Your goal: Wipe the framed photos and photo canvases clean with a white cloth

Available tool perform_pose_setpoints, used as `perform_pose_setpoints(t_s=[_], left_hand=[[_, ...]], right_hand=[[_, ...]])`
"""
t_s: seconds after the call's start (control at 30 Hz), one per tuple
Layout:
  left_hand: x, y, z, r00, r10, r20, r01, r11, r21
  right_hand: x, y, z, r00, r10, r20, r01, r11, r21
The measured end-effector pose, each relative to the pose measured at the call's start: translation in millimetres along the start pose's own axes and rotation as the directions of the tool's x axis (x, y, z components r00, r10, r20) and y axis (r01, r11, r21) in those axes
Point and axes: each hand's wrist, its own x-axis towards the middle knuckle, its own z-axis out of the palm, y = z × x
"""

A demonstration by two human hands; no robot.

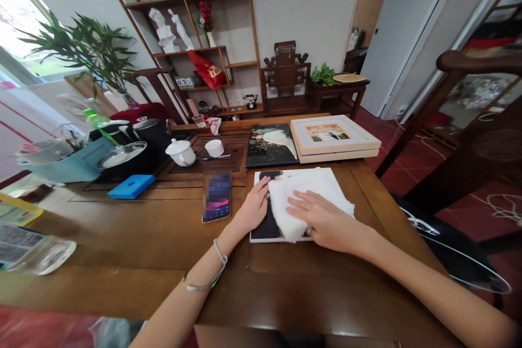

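A flat photo panel [267, 227] with a dark picture and white edges lies on the wooden table. Much of it is hidden under a white cloth [287, 206]. My right hand [320, 217] rests on top of the cloth, its fingers spread and stretched out. At the panel's left edge lies my left hand [253, 205], with fingers extended and touching the surface beside the cloth. Left of that hand is a phone [217, 196] with its screen lit, lying apart from the panel.
Behind the panel lie a dark photo panel [271, 145] and stacked white framed pictures [338, 147]. A lidded white cup [180, 152] and a small white cup [214, 148] stand on a tea tray [240, 149]. A blue box [131, 187] and a glass-lidded pan [122, 156] are left.
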Motion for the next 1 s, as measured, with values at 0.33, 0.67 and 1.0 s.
perform_pose_setpoints(t_s=[0.33, 0.67, 1.0], left_hand=[[0, -1, 0.0, 1.0, -0.005, -0.007, 0.005, 1.0, 0.008], [-1, 0, -0.6, 1.0, -0.013, -0.001, 0.013, 1.0, 0.028], [0, -1, 2.0, 1.0, -0.017, -0.024, 0.018, 1.0, 0.018]], right_hand=[[-5, 7, -9, 0.997, 0.059, 0.043, -0.063, 0.992, 0.105], [4, 22, 2, 0.968, 0.243, -0.06, -0.25, 0.956, -0.152], [-6, -1, 6, 0.997, -0.015, -0.078, 0.01, 0.998, -0.061]])
